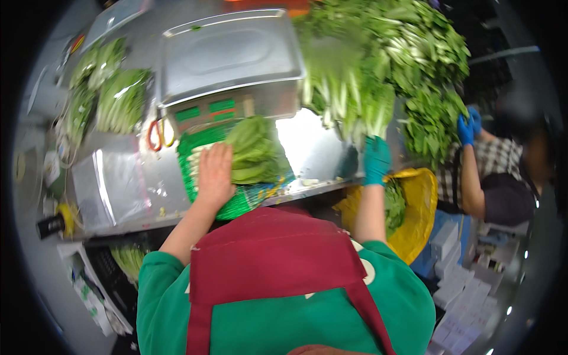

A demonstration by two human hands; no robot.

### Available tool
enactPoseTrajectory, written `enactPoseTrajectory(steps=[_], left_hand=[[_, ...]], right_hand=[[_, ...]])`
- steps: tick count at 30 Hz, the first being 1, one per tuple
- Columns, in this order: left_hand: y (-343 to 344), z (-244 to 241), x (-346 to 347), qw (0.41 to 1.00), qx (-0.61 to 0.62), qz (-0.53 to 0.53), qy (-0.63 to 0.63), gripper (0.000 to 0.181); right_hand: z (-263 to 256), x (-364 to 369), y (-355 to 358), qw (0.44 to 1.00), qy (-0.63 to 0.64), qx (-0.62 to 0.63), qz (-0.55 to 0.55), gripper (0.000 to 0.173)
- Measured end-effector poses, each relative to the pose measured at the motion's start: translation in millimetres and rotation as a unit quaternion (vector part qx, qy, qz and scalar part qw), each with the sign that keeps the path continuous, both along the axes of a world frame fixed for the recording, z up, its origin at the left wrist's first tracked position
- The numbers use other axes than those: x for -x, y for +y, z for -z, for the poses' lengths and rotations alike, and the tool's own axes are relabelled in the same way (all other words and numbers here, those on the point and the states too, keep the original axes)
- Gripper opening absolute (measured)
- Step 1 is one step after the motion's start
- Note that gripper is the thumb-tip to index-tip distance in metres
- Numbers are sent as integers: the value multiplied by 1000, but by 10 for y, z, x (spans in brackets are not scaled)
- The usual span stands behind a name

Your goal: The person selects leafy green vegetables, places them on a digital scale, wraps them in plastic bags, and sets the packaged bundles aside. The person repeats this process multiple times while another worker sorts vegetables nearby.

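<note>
My bare left hand (214,172) rests over the white stem ends of a bunch of leafy greens (255,153), which lies on a green printed plastic sheet (235,205). In a teal glove, my right hand (376,160) is at the stem ends of long leafy greens (344,95) heaped on the metal table; the fingers are partly hidden, so I cannot tell if they grip. Scissors with red and yellow handles (160,134) lie left of the bunch. Clear plastic bags (113,182) lie flat at the table's left.
An upturned metal tray (230,51) stands at the back. Bagged greens (124,100) lie left, a larger pile (426,49) right. A yellow-lined bin (419,213) holds leaves by the table edge. A co-worker's blue-gloved hands (466,128) touch the pile at right.
</note>
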State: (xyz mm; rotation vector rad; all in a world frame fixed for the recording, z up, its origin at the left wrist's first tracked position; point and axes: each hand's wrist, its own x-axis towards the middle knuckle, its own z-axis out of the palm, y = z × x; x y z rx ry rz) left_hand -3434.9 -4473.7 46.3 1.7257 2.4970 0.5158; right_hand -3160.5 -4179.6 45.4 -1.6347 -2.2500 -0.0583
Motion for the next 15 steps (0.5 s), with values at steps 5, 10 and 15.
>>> enactPoseTrajectory(steps=[5, 10, 15], left_hand=[[-20, 65, -33, 1000, -14, 0, 19, 67], [-20, 174, -45, 998, -42, -9, 42, 65], [-83, 229, -77, 997, -49, -10, 67, 47]], right_hand=[[-886, 181, 23, 842, 492, 73, -208, 21], [-1420, 1647, -614, 843, 280, 76, -453, 24], [-799, 2892, -1466, 687, -199, 241, -656, 40]])
